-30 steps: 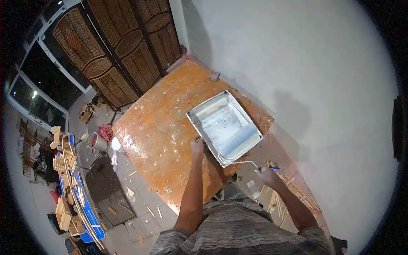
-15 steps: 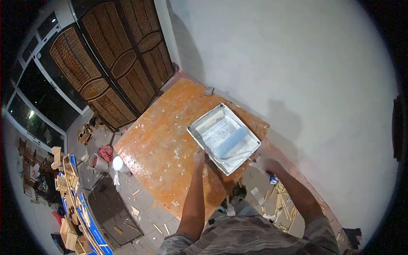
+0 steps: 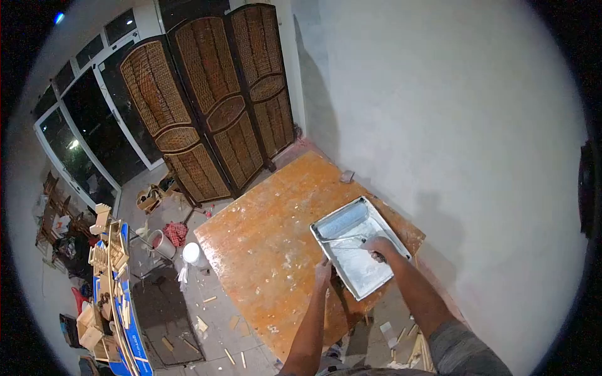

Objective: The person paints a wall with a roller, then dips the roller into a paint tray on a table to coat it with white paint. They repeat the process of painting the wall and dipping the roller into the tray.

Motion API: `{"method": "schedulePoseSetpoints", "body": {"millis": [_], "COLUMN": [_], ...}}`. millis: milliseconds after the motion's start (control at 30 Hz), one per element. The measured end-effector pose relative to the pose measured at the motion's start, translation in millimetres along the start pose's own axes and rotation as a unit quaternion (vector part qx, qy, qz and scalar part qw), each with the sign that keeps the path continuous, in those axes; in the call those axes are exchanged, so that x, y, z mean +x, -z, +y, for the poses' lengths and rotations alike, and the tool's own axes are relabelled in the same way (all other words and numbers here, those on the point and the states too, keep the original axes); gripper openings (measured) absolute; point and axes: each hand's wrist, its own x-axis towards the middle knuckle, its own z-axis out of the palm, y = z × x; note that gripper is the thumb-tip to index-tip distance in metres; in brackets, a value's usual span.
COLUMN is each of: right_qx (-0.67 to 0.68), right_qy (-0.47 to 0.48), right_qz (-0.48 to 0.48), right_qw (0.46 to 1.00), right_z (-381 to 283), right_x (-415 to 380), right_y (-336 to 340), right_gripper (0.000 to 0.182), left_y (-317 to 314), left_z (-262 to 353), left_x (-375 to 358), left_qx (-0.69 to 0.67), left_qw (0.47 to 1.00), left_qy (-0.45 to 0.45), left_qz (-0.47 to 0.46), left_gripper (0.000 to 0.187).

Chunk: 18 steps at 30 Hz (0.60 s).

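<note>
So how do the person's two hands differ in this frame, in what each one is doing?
The right hand is closed around the paint roller handle, above the inside of the paint tray; the left hand holds no tool and rests at the tray's near-left edge. The right hand reaches farther over the orange board than the left. Both are bare and work at the same tray.

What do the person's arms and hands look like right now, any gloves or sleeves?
No gloves: both the left hand and right hand are bare, with no watch or rings that I can make out. The forearms are bare too. A grey striped short sleeve covers the right upper arm; the left sleeve is out of frame.
</note>
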Motion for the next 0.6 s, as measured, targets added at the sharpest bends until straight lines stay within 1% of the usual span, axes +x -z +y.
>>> {"method": "schedulePoseSetpoints", "body": {"millis": [33, 133, 167, 200, 267, 300, 333, 367, 400, 433, 467, 500, 533, 567, 600], "right_qx": [0.02, -0.053, -0.073, -0.08, -0.173, -0.219, -0.181, -0.14, -0.229, -0.318, -0.336, -0.354, -0.302, -0.25, -0.197], "right_qy": [-0.006, 0.027, 0.032, 0.048, 0.127, 0.164, 0.124, 0.087, 0.174, 0.256, 0.281, 0.305, 0.288, 0.273, 0.258], "right_qz": [0.001, 0.05, 0.067, 0.074, 0.105, 0.12, 0.098, 0.076, 0.143, 0.207, 0.239, 0.27, 0.289, 0.306, 0.321], "right_qw": [1.0, 0.997, 0.995, 0.993, 0.971, 0.954, 0.971, 0.983, 0.947, 0.889, 0.867, 0.842, 0.862, 0.877, 0.89], "right_z": [-2, 14, 27, 41, 80, 100, 116, 132, 169, 210, 232, 247, 253, 251, 254], "right_x": [-7, -16, -22, -33, -50, -62, -84, -107, -92, -70, -67, -68, -88, -123, -144], "right_y": [-3, -13, -15, -13, -15, -16, -16, -16, -28, -43, -50, -57, -59, -61, -62], "right_gripper": [0.033, 0.038, 0.04, 0.028, 0.04, 0.046, 0.046, 0.047, 0.044, 0.041, 0.038, 0.035, 0.034, 0.033, 0.032], "left_y": [-2, -13, -14, -14, -14, -1, 7, 4, -2, 1, 8, -2, 9, 5, -16], "left_z": [1, 9, 11, 12, 11, -23, -51, -33, -11, -28, -33, -10, -26, -39, -21], "left_x": [-4, -12, -14, -11, -10, 15, 39, 25, 12, 20, 20, -8, -5, -1, -40], "left_qx": [-0.001, -0.161, -0.105, -0.047, 0.037, -0.007, -0.052, 0.006, 0.063, -0.056, -0.239, -0.158, -0.233, -0.18, -0.259], "left_qw": [1.0, 0.987, 0.993, 0.995, 0.994, 0.998, 0.997, 0.998, 0.994, 0.997, 0.967, 0.985, 0.969, 0.977, 0.951], "left_qy": [-0.003, -0.003, 0.024, 0.05, 0.03, 0.04, 0.05, 0.062, 0.068, 0.042, 0.073, 0.064, 0.073, 0.074, -0.028], "left_qz": [0.007, 0.022, 0.048, 0.071, 0.095, 0.054, 0.013, 0.033, 0.054, 0.013, -0.058, -0.018, -0.041, 0.086, 0.164], "left_gripper": [0.027, 0.027, 0.028, 0.03, 0.029, 0.028, 0.027, 0.027, 0.028, 0.025, 0.021, 0.018, 0.017, 0.024, 0.027]}}
